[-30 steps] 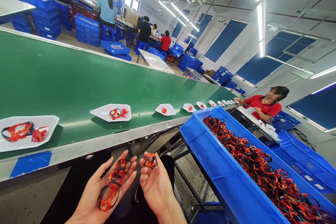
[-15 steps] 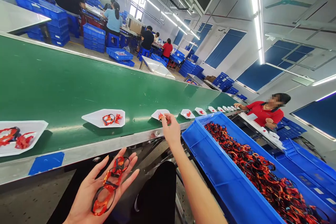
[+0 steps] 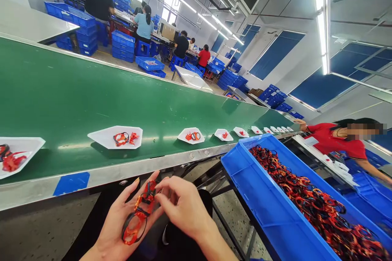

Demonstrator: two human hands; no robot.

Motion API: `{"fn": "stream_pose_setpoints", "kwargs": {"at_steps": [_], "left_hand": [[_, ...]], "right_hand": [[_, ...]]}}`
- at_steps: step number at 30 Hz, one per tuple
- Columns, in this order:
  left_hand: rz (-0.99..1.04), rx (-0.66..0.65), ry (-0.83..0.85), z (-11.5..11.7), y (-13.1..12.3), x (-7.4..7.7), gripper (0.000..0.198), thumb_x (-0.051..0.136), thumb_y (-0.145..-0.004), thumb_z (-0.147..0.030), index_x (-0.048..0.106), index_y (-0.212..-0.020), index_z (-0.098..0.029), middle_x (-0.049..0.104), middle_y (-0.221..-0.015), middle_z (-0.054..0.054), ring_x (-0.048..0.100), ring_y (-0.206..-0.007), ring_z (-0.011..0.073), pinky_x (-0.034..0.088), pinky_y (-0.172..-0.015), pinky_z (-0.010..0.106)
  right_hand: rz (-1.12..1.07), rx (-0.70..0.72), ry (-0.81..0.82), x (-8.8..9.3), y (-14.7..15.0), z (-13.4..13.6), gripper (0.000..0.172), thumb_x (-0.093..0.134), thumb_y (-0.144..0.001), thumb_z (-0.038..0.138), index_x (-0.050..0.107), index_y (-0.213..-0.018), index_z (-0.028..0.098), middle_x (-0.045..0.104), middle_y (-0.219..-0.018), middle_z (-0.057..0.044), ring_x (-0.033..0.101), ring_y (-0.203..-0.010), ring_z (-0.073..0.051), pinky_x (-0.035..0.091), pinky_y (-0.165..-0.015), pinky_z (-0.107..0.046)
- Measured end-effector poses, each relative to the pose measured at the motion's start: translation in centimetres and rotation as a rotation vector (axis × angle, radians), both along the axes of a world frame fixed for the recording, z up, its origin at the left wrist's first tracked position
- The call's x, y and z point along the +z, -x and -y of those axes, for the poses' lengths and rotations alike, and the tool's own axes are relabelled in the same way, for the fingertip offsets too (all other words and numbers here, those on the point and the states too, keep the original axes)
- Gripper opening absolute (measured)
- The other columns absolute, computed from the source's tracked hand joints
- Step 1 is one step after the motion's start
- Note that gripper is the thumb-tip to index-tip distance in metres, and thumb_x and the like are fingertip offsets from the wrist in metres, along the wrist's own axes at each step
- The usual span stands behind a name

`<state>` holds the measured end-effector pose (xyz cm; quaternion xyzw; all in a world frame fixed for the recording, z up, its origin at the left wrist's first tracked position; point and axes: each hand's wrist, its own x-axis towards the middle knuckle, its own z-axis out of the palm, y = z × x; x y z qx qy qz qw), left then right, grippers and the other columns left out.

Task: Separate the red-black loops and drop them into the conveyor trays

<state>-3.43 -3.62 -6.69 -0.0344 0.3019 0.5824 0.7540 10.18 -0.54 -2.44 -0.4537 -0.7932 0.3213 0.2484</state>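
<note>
My left hand (image 3: 122,222) lies palm up at the bottom of the view, holding a tangle of orange and black looped bands (image 3: 142,208). My right hand (image 3: 180,208) hangs over that palm, its fingertips at the top of the bands. Whether those fingers pinch a band is hidden. Just beyond my hands runs the steel edge of a green conveyor belt (image 3: 92,98). On the belt sit white paper trays, and the nearest small one (image 3: 183,135) carries a little orange and black band (image 3: 192,136).
A long blue plastic crate (image 3: 245,175) heaped with similar bands stands to my right. A co-worker in a red shirt (image 3: 333,140) works past its far end. Several blue crates and other workers at benches fill the background.
My right hand has come back from the belt to my left palm. The small tray it touched now shows a band with a black ring. The view has turned slightly.
</note>
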Motion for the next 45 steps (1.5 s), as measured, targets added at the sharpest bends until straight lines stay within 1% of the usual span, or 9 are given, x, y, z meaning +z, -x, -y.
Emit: {"fn": "stream_pose_setpoints", "kwargs": {"at_steps": [9, 17, 20, 24, 29, 34, 37, 40, 45], "left_hand": [[-0.002, -0.068, 0.047, 0.3, -0.6, -0.7, 0.046, 0.060, -0.077, -0.026, 0.055, -0.122, -0.017, 0.066, -0.111, 0.017, 0.058, -0.107, 0.0333, 0.049, -0.086, 0.053], [0.040, -0.079, 0.014, 0.3, -0.7, -0.8, 0.040, 0.061, -0.076, -0.021, 0.059, -0.116, -0.020, 0.071, -0.097, 0.008, 0.067, -0.084, 0.0224, 0.056, -0.069, 0.036], [0.090, -0.107, 0.012, 0.1, -0.7, -0.7, 0.041, 0.060, -0.077, -0.022, 0.058, -0.118, -0.020, 0.071, -0.097, 0.009, 0.067, -0.081, 0.0228, 0.056, -0.066, 0.037], [0.120, -0.129, 0.064, -0.2, -0.7, -0.9, 0.044, 0.061, -0.077, -0.026, 0.056, -0.120, -0.018, 0.069, -0.098, 0.011, 0.066, -0.084, 0.0237, 0.055, -0.071, 0.041], [-0.013, -0.145, 0.170, -0.3, -0.7, -1.5, 0.043, 0.068, -0.071, -0.026, 0.061, -0.114, -0.022, 0.068, -0.098, 0.008, 0.065, -0.074, 0.0175, 0.055, -0.061, 0.030], [-0.058, -0.174, 0.200, -0.3, -1.0, -2.3, 0.039, 0.071, -0.067, -0.020, 0.064, -0.105, -0.016, 0.066, -0.087, 0.006, 0.059, -0.061, 0.0116, 0.045, -0.041, 0.018], [-0.018, -0.180, 0.167, -0.4, -1.1, -2.7, 0.034, 0.068, -0.069, -0.020, 0.063, -0.102, -0.012, 0.064, -0.085, 0.008, 0.048, -0.052, 0.0071, 0.031, -0.032, 0.015], [0.006, -0.173, 0.150, -0.5, -1.1, -2.9, 0.029, 0.065, -0.071, -0.020, 0.063, -0.099, -0.011, 0.063, -0.083, 0.008, 0.041, -0.048, 0.0052, 0.027, -0.031, 0.015], [0.002, -0.186, 0.107, -0.4, -0.9, -2.5, 0.030, 0.065, -0.073, -0.022, 0.061, -0.100, -0.010, 0.062, -0.087, 0.010, 0.040, -0.050, 0.0052, 0.028, -0.032, 0.015]], "right_hand": [[-0.126, -0.239, -0.025, -2.0, 0.2, 1.5, 0.012, 0.056, -0.083, 0.021, 0.067, -0.079, 0.022, 0.064, -0.073, 0.003, 0.050, -0.054, -0.008, 0.038, -0.052, -0.019], [-0.022, -0.208, -0.160, -3.0, 0.7, 2.2, 0.008, 0.060, -0.081, 0.020, 0.067, -0.080, 0.024, 0.062, -0.078, 0.003, 0.055, -0.062, -0.009, 0.037, -0.054, -0.018], [-0.068, -0.274, -0.171, -3.0, 0.6, 2.0, 0.009, 0.059, -0.081, 0.019, 0.066, -0.078, 0.023, 0.062, -0.077, 0.002, 0.053, -0.058, -0.008, 0.038, -0.054, -0.019], [-0.137, -0.317, -0.139, -2.8, 0.2, 2.0, 0.011, 0.057, -0.081, 0.018, 0.067, -0.078, 0.022, 0.063, -0.076, 0.001, 0.050, -0.056, -0.009, 0.037, -0.053, -0.020], [-0.349, -0.458, 0.172, -3.5, -0.1, 1.7, 0.012, 0.062, -0.079, 0.027, 0.069, -0.076, 0.018, 0.062, -0.065, 0.000, 0.044, -0.051, -0.008, 0.034, -0.048, -0.020], [-0.987, -0.431, 0.776, -4.2, -0.9, 1.3, 0.023, 0.075, -0.068, 0.032, 0.062, -0.074, 0.013, 0.058, -0.064, 0.001, 0.022, -0.039, 0.000, 0.012, -0.036, -0.015], [-1.259, -0.424, 1.042, -4.3, -1.4, 1.3, 0.030, 0.081, -0.059, 0.027, 0.060, -0.075, 0.012, 0.058, -0.068, 0.002, 0.024, -0.040, 0.003, 0.013, -0.035, -0.010], [-1.362, -0.384, 1.152, -4.4, -1.8, 1.3, 0.032, 0.083, -0.058, 0.024, 0.061, -0.077, 0.010, 0.057, -0.068, 0.002, 0.025, -0.040, 0.003, 0.015, -0.034, -0.008], [-1.403, -0.355, 1.192, -4.9, -2.1, 1.0, 0.031, 0.083, -0.059, 0.023, 0.062, -0.078, 0.011, 0.056, -0.068, 0.002, 0.023, -0.041, 0.003, 0.016, -0.033, -0.006]]}}
